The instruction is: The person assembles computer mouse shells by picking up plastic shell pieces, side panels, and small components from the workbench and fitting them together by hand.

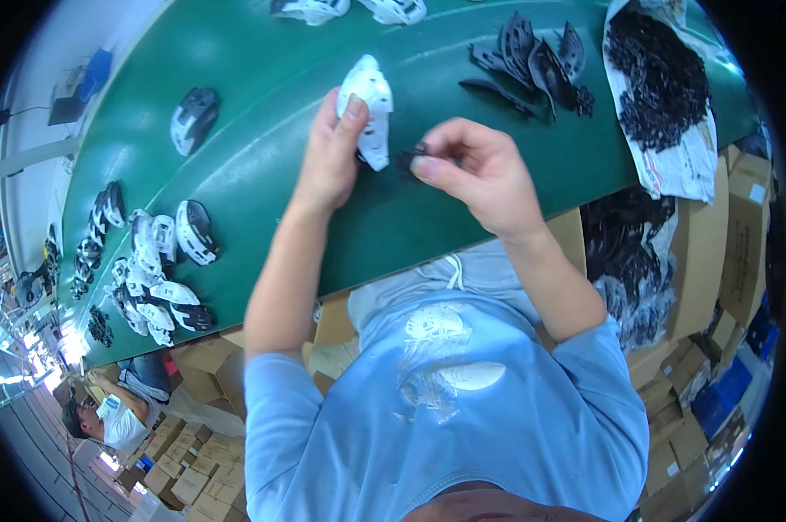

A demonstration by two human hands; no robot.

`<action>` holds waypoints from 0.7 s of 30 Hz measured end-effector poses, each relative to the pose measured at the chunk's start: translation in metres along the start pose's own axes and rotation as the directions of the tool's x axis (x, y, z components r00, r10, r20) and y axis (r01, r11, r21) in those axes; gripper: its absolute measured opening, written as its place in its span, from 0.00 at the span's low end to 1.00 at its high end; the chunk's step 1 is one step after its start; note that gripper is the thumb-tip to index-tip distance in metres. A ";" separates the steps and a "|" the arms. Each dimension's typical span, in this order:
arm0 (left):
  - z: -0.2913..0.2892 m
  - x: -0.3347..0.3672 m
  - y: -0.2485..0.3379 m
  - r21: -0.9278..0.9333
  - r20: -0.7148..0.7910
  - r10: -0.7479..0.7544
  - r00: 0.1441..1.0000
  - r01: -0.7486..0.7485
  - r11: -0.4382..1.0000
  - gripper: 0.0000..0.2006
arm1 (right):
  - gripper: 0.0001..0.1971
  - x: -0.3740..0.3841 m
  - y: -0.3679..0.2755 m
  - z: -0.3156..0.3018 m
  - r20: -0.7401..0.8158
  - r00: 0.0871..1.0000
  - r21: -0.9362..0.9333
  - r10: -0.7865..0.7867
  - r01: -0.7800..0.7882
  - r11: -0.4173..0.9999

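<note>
- Because I see everything from above, I judge weight by looks: the white shell (376, 97) seems thin moulded plastic, so I expect it to be light and stiff.
- It sits up off the green desk (271, 96), held in the left hand (325, 165), its long axis running roughly away from the body.
- My left hand pinches the shell along its left side, thumb laid on the pale face, the other fingers mostly hidden behind it.
- That side hold looks sound to me; the face appears smooth and perhaps slippery, so I favour thumb pressure against fingers beneath over an edge-only grip.
- Openings show along the shell's lower part, and I would treat the narrow near end as the more fragile place, keeping hard squeezing off it.
- My right hand (487, 178) pinches a small dark part (407, 163) between thumb and forefinger, just beside the shell's near end; whether they touch, I cannot tell.
- This part looks very light and easily dropped; its outline is too blurred for me to pick the best edge, so a fingertip hold suits it.
- Right of the hands lie curved black panels (545, 74), probably stiff with thin rims, and a heap of small black pieces (658, 78) on a white sack (682, 170).
</note>
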State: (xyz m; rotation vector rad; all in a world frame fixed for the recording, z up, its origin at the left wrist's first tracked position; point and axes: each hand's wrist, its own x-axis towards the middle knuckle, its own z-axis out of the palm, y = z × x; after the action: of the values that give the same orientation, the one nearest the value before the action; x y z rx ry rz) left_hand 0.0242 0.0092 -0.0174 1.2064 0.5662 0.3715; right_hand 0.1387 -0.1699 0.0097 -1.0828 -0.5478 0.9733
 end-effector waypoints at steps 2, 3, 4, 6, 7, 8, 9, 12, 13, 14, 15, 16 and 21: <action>0.018 -0.016 -0.014 -0.105 -0.023 0.025 0.999 -0.027 0.994 0.36 | 0.07 0.008 0.003 0.011 -0.043 0.997 0.069 0.058 -0.055 0.996; 0.021 -0.021 -0.017 -0.195 -0.003 -0.012 1.000 0.011 0.981 0.32 | 0.07 0.007 0.005 0.008 -0.049 0.997 0.066 0.065 -0.062 0.996; 0.024 -0.024 -0.021 -0.201 0.000 -0.018 1.000 0.017 0.979 0.32 | 0.07 0.005 0.007 0.005 -0.064 0.997 0.004 0.041 -0.041 0.999; 0.029 -0.023 -0.022 0.090 -0.058 0.156 0.986 -0.150 0.985 0.33 | 0.07 0.001 0.011 0.001 -0.089 0.996 -0.067 0.008 -0.014 0.998; 0.031 -0.026 -0.019 0.152 -0.047 0.221 0.974 -0.212 0.965 0.34 | 0.07 0.000 0.012 0.001 -0.109 0.994 -0.128 -0.010 -0.004 0.992; 0.035 -0.029 -0.020 0.141 -0.032 0.219 0.975 -0.213 0.967 0.34 | 0.06 -0.004 0.011 -0.002 -0.133 0.991 -0.191 -0.030 0.004 0.981; 0.036 -0.030 -0.021 0.176 -0.047 0.264 0.963 -0.253 0.951 0.35 | 0.06 -0.005 0.016 0.001 -0.141 0.990 -0.113 -0.028 0.012 0.994; 0.033 -0.032 -0.022 0.144 -0.040 0.277 0.960 -0.269 0.952 0.35 | 0.06 -0.008 0.026 0.002 -0.112 0.993 -0.018 0.020 -0.023 1.000; 0.035 -0.035 -0.021 0.148 -0.024 0.252 0.967 -0.246 0.958 0.34 | 0.06 -0.010 0.026 0.002 -0.111 0.992 0.022 0.055 -0.053 0.998; 0.034 -0.038 -0.018 0.158 -0.018 0.228 0.974 -0.222 0.962 0.34 | 0.06 -0.011 0.025 0.003 -0.099 0.991 0.065 0.093 -0.087 0.994; 0.027 -0.036 -0.019 0.236 0.006 0.233 0.972 -0.228 0.945 0.36 | 0.06 -0.012 0.023 0.000 -0.101 0.990 0.064 0.094 -0.087 0.994; 0.030 -0.033 -0.021 0.235 0.005 0.232 0.973 -0.227 0.945 0.36 | 0.06 -0.013 0.020 -0.006 -0.083 0.993 -0.026 0.078 -0.080 0.996; 0.040 -0.036 -0.016 0.163 0.073 0.110 0.991 -0.121 0.979 0.37 | 0.08 -0.011 0.021 -0.019 -0.113 0.992 -0.182 0.048 -0.069 0.981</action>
State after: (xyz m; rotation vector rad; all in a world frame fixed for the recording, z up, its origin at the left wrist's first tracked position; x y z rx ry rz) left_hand 0.0185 -0.0464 -0.0151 1.4118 0.4801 0.3884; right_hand 0.1401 -0.1860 -0.0166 -1.3171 -0.5277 0.9216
